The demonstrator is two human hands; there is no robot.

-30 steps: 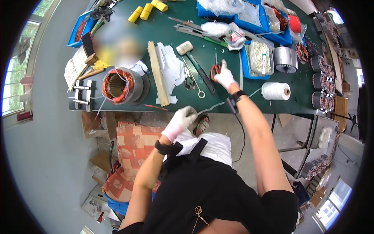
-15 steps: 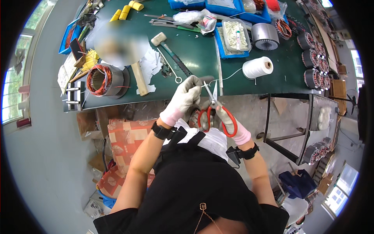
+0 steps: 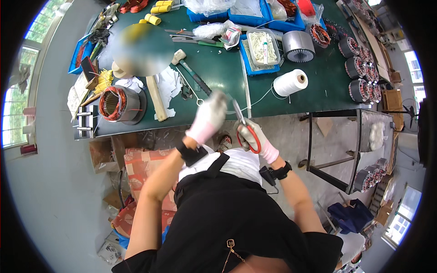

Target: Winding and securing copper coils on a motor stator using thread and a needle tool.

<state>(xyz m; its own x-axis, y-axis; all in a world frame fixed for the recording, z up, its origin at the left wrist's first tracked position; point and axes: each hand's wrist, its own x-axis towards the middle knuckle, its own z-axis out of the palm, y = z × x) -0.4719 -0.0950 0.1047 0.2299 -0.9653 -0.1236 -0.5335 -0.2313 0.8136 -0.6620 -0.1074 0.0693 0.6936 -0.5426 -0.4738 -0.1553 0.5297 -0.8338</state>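
Observation:
My right hand (image 3: 254,136), in a white glove with a pink cuff, grips a pair of red-handled scissors (image 3: 250,135). The blades point up and to the left and lie close together. My left hand (image 3: 210,116), gloved the same way, is closed just left of the blades and smeared by motion. A white cord (image 3: 260,98) runs from a white spool (image 3: 290,83) on the green bench past the blades toward my left fingers. Those fingers appear closed on the cord, but the blur hides its end.
On the green bench (image 3: 223,75) lie a hammer (image 3: 193,71), a metal rod with a ring end, and a wooden strip (image 3: 156,98). A stator with copper windings (image 3: 119,104) stands at the left. Blue trays (image 3: 248,63) and a metal cylinder (image 3: 298,45) stand farther back. Several stators (image 3: 358,91) line the right.
The scissors have swung from spread blades to nearly closed ones. My left hand has moved slightly left and down, and my right hand slightly left. The view has shifted a little.

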